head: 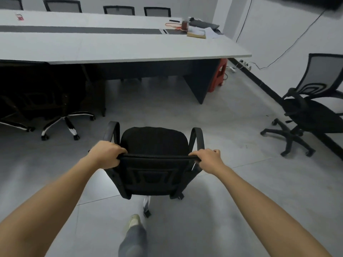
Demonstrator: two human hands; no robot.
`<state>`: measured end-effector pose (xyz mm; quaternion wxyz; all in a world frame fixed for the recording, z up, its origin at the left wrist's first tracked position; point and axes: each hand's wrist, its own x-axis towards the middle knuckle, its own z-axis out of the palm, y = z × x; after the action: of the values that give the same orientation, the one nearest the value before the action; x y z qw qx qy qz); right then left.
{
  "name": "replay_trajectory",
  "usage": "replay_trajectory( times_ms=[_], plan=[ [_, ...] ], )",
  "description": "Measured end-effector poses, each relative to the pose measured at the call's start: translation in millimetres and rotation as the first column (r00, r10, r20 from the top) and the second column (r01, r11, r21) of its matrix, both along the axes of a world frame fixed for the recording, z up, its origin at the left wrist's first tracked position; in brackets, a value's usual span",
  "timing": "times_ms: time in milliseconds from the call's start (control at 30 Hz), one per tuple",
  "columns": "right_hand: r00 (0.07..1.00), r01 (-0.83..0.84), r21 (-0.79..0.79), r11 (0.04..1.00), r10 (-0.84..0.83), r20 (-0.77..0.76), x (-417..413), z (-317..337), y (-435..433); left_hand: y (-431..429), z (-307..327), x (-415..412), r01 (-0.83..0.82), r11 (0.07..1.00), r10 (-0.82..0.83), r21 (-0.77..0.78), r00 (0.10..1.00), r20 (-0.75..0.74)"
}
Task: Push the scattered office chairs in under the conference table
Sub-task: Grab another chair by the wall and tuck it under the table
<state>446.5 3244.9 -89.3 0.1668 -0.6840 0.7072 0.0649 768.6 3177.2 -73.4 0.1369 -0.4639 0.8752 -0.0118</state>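
Black chair base [146, 205] mostly behind backrest [152, 175]

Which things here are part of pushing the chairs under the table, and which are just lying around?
Job: chair being held, left hand, right hand, conference table, loose chair by the wall.
Lying about: papers, jar, red stool.
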Motion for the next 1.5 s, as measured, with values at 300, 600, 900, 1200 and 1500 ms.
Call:
replay_trajectory(
  times_ms=[300, 600, 900, 1200, 1500],
  plan=[
    [0.999, 0.026, -0.024, 0.999, -0.025, 0.029, 51.0, -6.7, -128.4, -121.8, -6.8, 54.0, 0.008, 1.000, -0.008, -0.007, 1.000, -0.008],
    [0.999, 0.030, -0.012, 0.999, -0.029, 0.043, 107.6, 4.4, -224.7, -239.1, -9.1, 110.8, 0.022, 1.000, -0.022, 0.005, 0.999, -0.027],
    [1.000, -0.003, 0.016, 1.000, 0.003, -0.026, 124.2, 0.5, -334.8, -328.9, -8.5, 129.9, -0.012, 1.000, 0.012, 0.010, 1.000, -0.021],
    [0.987, -0.161, -0.074, 0.984, 0.160, -0.026, 159.1, -7.4, -455.7, -456.6, -14.8, 175.0, -0.044, 0.999, 0.043, 0.015, 0.999, 0.030],
    [0.917, -0.395, 0.027, 0.918, 0.396, -0.059, 170.5, -0.6, -592.8, -567.1, -22.8, 202.3, -0.113, 0.992, 0.115, 0.065, 0.993, -0.030]
  ],
)
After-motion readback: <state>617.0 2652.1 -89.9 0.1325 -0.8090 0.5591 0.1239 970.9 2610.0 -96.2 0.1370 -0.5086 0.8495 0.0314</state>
